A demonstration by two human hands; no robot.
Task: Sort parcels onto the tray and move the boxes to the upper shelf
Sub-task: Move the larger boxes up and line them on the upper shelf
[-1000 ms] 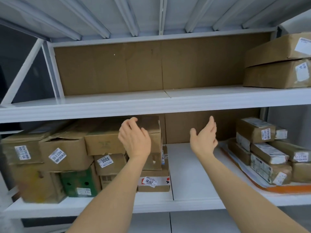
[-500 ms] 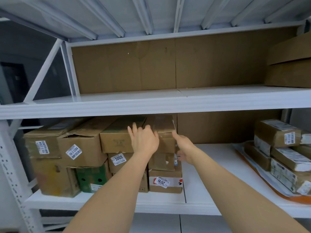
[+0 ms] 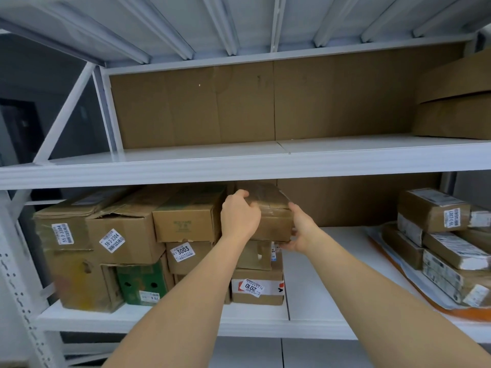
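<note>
Top box [image 3: 268, 208] on right stack, under upper shelf [image 3: 239, 168]. Gripped by left hand [image 3: 239, 217] and right hand [image 3: 301, 229]. Could bump shelf edge and drop if lifted too fast.

From my remote station I see a white diagonal brace [image 3: 62, 119] crossing the rack's left end, a perforated upright [image 3: 20, 296] below it, brown cardboard backing [image 3: 239, 102] behind, and a ribbed metal deck [image 3: 212, 22] overhead.
</note>
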